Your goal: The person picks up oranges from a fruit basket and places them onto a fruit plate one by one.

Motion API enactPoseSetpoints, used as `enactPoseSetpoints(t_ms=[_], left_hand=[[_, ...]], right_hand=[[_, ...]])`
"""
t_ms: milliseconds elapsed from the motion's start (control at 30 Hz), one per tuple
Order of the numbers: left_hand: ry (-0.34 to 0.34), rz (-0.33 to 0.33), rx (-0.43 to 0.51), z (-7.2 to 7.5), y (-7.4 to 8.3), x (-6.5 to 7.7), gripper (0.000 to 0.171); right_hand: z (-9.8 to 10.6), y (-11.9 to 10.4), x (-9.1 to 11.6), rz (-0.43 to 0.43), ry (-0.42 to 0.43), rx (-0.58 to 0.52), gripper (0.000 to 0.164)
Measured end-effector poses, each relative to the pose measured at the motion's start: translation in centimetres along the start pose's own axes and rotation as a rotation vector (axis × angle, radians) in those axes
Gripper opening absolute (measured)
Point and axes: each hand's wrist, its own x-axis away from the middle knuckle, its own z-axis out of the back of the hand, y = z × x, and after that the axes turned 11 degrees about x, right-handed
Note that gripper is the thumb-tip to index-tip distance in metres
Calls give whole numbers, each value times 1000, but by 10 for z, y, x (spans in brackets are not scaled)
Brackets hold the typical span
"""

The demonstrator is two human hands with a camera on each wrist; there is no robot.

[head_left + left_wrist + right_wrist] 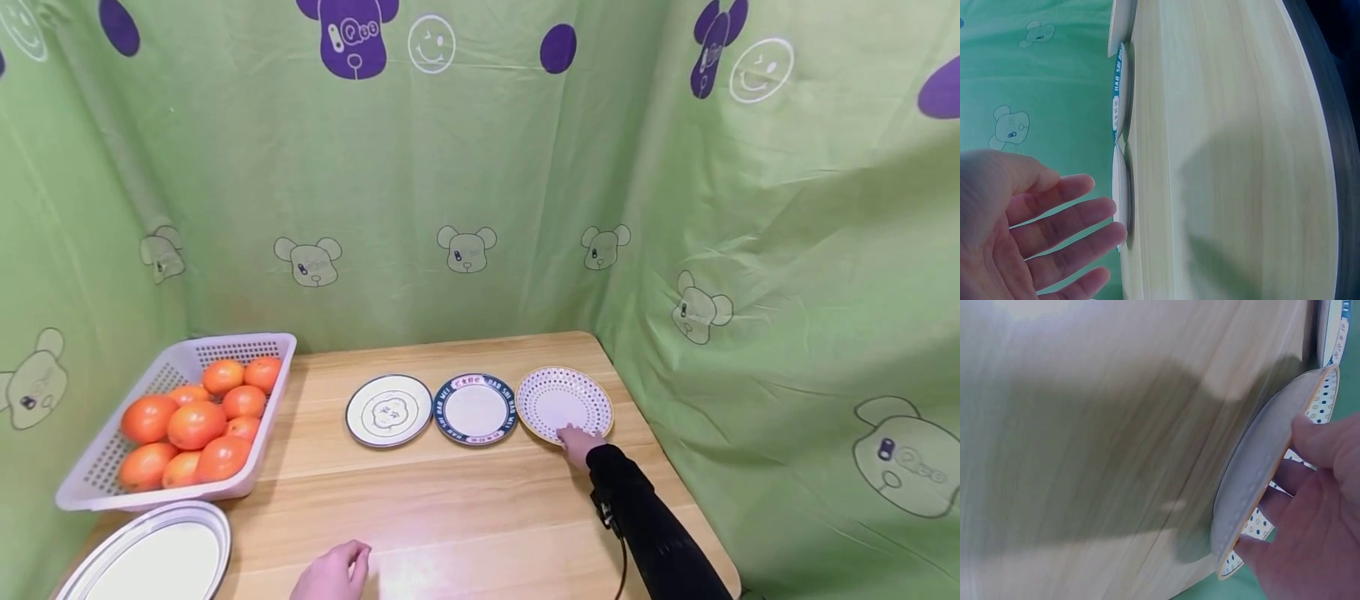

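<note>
At the right end of a row of dishes lies a shallow dotted plate [564,406] with an orange-brown rim. My right hand [579,444] holds this plate by its near edge. In the right wrist view, the thumb [1310,440] lies at the rim and some fingers reach over the inside. Left of it sit a blue-rimmed plate [476,409] with lettering and a white plate [388,411] with a dark edge and a printed centre. Near the front of the table my left hand [333,572] hovers with nothing in it, its fingers [1069,222] loosely extended.
A pale plastic basket [258,462] of several orange-red round fruits, possibly tomatoes, stands at the left. In front of it is a white dish [153,558], partly cut off. Green printed cloth [465,167] hangs around the wooden table [450,492].
</note>
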Motion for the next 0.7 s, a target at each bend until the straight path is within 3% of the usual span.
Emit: enactPoseSetpoints(t_ms=[167, 333, 467, 700], left_hand=[[5, -6, 1, 3, -2, 0, 11], [20, -10, -1, 4, -6, 1, 10], [6, -15, 0, 5, -7, 0, 10], [-54, 14, 6, 5, -7, 0, 11]], right_hand=[[18, -22, 21, 45, 84, 25, 37], [28, -52, 51, 172, 243, 50, 36], [24, -71, 78, 231, 328, 52, 35], [3, -87, 112, 220, 385, 67, 31]])
